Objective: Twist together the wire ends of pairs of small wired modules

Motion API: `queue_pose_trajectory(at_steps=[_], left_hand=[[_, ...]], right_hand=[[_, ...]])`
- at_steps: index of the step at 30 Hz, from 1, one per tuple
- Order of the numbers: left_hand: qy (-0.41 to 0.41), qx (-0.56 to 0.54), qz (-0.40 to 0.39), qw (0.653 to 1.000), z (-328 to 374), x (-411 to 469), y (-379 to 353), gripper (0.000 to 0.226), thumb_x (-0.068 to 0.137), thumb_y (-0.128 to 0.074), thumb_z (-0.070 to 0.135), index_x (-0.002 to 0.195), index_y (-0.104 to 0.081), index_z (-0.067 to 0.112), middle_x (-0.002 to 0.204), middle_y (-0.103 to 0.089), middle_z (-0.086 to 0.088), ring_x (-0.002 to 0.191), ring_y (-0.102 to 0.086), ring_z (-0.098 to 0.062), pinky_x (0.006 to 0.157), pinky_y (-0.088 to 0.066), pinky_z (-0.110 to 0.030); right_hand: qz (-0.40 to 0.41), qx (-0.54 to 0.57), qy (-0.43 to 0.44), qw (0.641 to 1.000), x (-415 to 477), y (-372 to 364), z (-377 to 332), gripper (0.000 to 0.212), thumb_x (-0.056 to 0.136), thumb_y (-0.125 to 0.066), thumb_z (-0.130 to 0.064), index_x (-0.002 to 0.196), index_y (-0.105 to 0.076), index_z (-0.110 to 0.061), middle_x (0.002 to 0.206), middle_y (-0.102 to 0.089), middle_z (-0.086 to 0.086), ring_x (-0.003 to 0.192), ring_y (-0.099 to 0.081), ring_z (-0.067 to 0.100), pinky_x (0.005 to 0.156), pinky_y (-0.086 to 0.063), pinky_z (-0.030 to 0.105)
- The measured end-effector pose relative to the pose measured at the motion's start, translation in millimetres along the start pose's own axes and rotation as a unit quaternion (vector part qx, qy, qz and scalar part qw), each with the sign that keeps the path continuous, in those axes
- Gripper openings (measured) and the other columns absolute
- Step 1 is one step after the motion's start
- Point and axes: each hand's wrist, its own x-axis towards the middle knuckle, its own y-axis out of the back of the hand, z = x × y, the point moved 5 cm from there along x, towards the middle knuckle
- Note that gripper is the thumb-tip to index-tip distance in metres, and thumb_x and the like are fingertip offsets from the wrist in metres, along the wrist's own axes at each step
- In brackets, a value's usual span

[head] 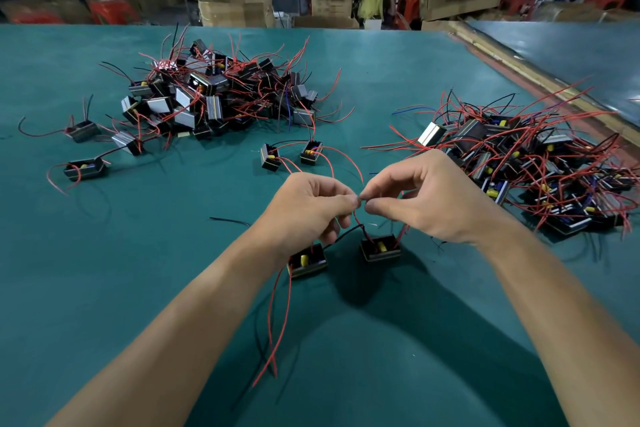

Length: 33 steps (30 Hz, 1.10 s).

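At a green table (138, 288), a person's left hand (311, 208) and right hand (422, 198) meet in the centre of the frame. The fingers (348, 199) of both hands are curled, pinching the wire ends (360, 198) between thumb and forefinger, just above the tabletop.

Two small black modules with yellow parts lie just below the hands. The left module (307, 261) sits by the left wrist and the right module (380, 248) beside it. Red and black leads rise from both to the pinch. Longer red leads trail toward the lower frame.

A loose heap of modules (221, 94) fills the upper left of the table, and a second heap (526, 170) spreads along the right edge. Two more modules (270, 156) sit side by side just beyond the hands. A stray black wire (228, 220) lies left of centre.

Beyond the table, along the top of the frame, stand open cardboard boxes (235, 9). Their contents cannot be made out.
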Motion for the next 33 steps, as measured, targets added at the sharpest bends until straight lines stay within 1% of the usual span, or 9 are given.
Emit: queue_pose_trajectory(at_steps=[3, 7, 12, 14, 18, 23, 26, 30, 33], left_hand=[[-0.018, 0.009, 0.003, 1.000, 0.5, -1.4, -1.0, 0.018, 0.093, -0.062, 0.004, 0.075, -0.065, 0.005, 0.053, -0.057, 0.000, 0.042, -0.044, -0.010, 0.042, -0.039, -0.017], [-0.068, 0.056, 0.014, 0.996, 3.2, -2.8, -3.6, 0.017, 0.093, -0.063, 0.006, 0.076, -0.067, 0.009, 0.052, -0.058, 0.005, 0.045, -0.043, -0.016, 0.046, -0.037, -0.023], [-0.149, 0.103, 0.015, 0.983, 8.3, -6.2, -7.0, 0.014, 0.091, -0.065, 0.005, 0.078, -0.069, 0.008, 0.057, -0.061, 0.006, 0.045, -0.045, -0.003, 0.046, -0.036, -0.014], [-0.171, 0.129, 0.019, 0.977, 9.1, -7.3, -8.2, 0.013, 0.090, -0.066, 0.006, 0.078, -0.069, 0.009, 0.060, -0.062, 0.004, 0.051, -0.048, -0.007, 0.050, -0.039, -0.019], [-0.165, 0.105, 0.027, 0.980, 10.6, -6.3, -4.3, 0.015, 0.089, -0.066, 0.005, 0.075, -0.068, 0.008, 0.056, -0.057, 0.005, 0.044, -0.042, -0.005, 0.045, -0.036, -0.017], [-0.126, 0.055, 0.058, 0.989, 9.9, -2.4, 3.4, 0.023, 0.091, -0.069, 0.014, 0.068, -0.064, 0.011, 0.046, -0.047, 0.003, 0.041, -0.036, -0.014, 0.041, -0.032, -0.021], [-0.110, 0.058, 0.063, 0.990, 7.8, -0.2, 5.7, 0.019, 0.093, -0.065, 0.013, 0.077, -0.067, 0.004, 0.042, -0.046, 0.004, 0.037, -0.037, -0.012, 0.041, -0.033, -0.019], [-0.089, 0.047, 0.070, 0.992, 4.9, 2.4, 7.1, 0.023, 0.096, -0.058, 0.010, 0.074, -0.063, 0.010, 0.039, -0.045, 0.005, 0.038, -0.038, -0.015, 0.048, -0.036, -0.025], [-0.067, 0.018, 0.081, 0.994, 3.3, 4.5, 9.2, 0.020, 0.098, -0.052, 0.009, 0.078, -0.056, 0.008, 0.039, -0.042, 0.006, 0.037, -0.038, -0.016, 0.049, -0.037, -0.026]], right_hand=[[-0.001, 0.007, 0.002, 1.000, -0.2, -1.9, -2.0, 0.019, 0.083, -0.075, -0.005, 0.072, -0.074, -0.021, 0.065, -0.070, -0.009, 0.059, -0.059, 0.002, 0.058, -0.045, 0.012], [-0.019, 0.033, -0.061, 0.997, -0.5, -3.6, 3.5, 0.021, 0.087, -0.069, -0.005, 0.069, -0.067, -0.014, 0.058, -0.064, -0.002, 0.055, -0.056, 0.012, 0.053, -0.049, 0.029], [-0.061, 0.110, -0.145, 0.981, -0.5, -5.2, 8.2, 0.029, 0.089, -0.062, 0.000, 0.064, -0.064, -0.014, 0.054, -0.058, -0.002, 0.049, -0.055, 0.011, 0.044, -0.042, 0.022], [-0.067, 0.139, -0.166, 0.974, -0.3, -5.0, 10.8, 0.031, 0.088, -0.061, 0.001, 0.061, -0.064, -0.014, 0.054, -0.057, -0.001, 0.047, -0.053, 0.011, 0.043, -0.040, 0.022], [-0.047, 0.140, -0.111, 0.983, 0.6, -6.0, 7.5, 0.026, 0.093, -0.060, -0.002, 0.070, -0.065, -0.012, 0.059, -0.060, -0.002, 0.046, -0.053, 0.011, 0.039, -0.038, 0.020], [0.025, 0.138, -0.064, 0.988, 3.7, 0.1, 8.1, 0.013, 0.087, -0.058, -0.010, 0.080, -0.069, -0.014, 0.066, -0.067, 0.000, 0.046, -0.053, 0.011, 0.036, -0.037, 0.021], [-0.033, 0.102, -0.085, 0.991, 0.4, -6.7, 9.8, 0.011, 0.081, -0.063, -0.010, 0.089, -0.071, -0.012, 0.076, -0.071, 0.001, 0.052, -0.058, 0.010, 0.041, -0.042, 0.020], [-0.142, 0.010, -0.109, 0.984, -3.5, -23.0, 10.8, 0.032, 0.081, -0.076, -0.011, 0.111, -0.067, -0.019, 0.104, -0.071, -0.005, 0.065, -0.062, 0.004, 0.059, -0.051, 0.019], [-0.159, -0.041, -0.104, 0.981, -4.0, -26.7, 10.4, 0.035, 0.076, -0.083, -0.022, 0.105, -0.067, -0.033, 0.096, -0.070, -0.014, 0.069, -0.063, 0.010, 0.071, -0.055, 0.030]])
